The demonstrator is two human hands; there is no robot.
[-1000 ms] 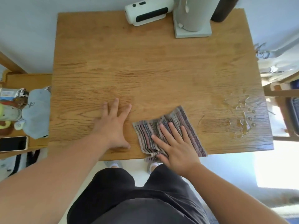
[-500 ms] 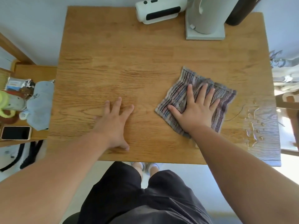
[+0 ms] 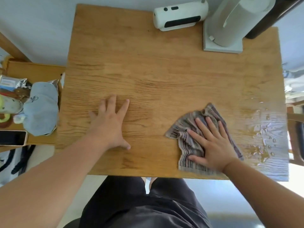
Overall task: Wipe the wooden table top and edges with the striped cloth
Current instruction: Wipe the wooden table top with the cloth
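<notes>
The wooden table (image 3: 148, 71) fills the middle of the view. The striped cloth (image 3: 185, 127) lies bunched on its near right part, close to the front edge. My right hand (image 3: 212, 143) presses flat on the cloth with fingers spread and straight. My left hand (image 3: 110, 124) rests flat on the bare wood at the near left, fingers spread, apart from the cloth. A patch of spilled water (image 3: 263, 137) glistens on the table's near right corner, just right of the cloth.
A white device (image 3: 181, 16) and a pale appliance on a square base (image 3: 223, 33) stand at the table's far edge. A lower side shelf (image 3: 32, 71) on the left holds a blue cap (image 3: 41, 109), a phone (image 3: 12, 138) and snack packets.
My right hand has dragged the cloth back toward the front edge and to the right, nearer the water, and the cloth is more crumpled. My left hand stays planted.
</notes>
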